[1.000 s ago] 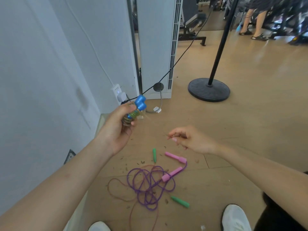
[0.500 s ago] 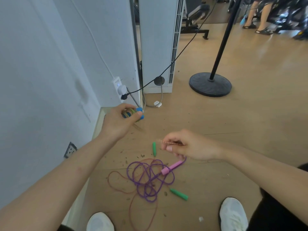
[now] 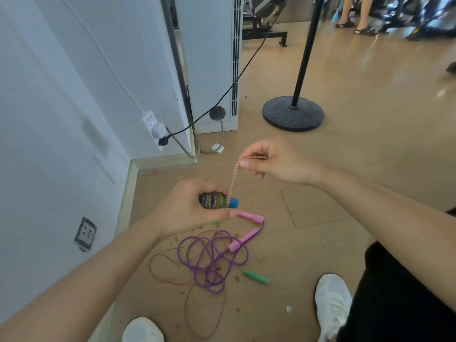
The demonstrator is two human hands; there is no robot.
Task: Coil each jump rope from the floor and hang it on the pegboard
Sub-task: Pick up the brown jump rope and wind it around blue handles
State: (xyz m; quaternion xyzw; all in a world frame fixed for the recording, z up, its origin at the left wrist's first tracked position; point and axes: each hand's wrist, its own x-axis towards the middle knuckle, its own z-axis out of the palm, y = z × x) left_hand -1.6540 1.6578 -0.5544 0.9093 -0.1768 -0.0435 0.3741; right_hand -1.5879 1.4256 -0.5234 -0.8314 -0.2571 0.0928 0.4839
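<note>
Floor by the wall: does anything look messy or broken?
Yes. The purple jump rope with pink handles lies tangled over a thin red rope, dark crumbs litter the wooden floor, and the grey wall socket looks crooked.

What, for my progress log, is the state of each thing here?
Left hand: grips the blue-handled rope.
Right hand: fingers pinch that rope's free stretch, raised.
Blue-handled rope: mostly wound round its handles, one stretch running up to the right hand.
Purple rope: tangled on the floor.
Red rope: loose on the floor, uncoiled.
Plug: in the wall socket.
</note>
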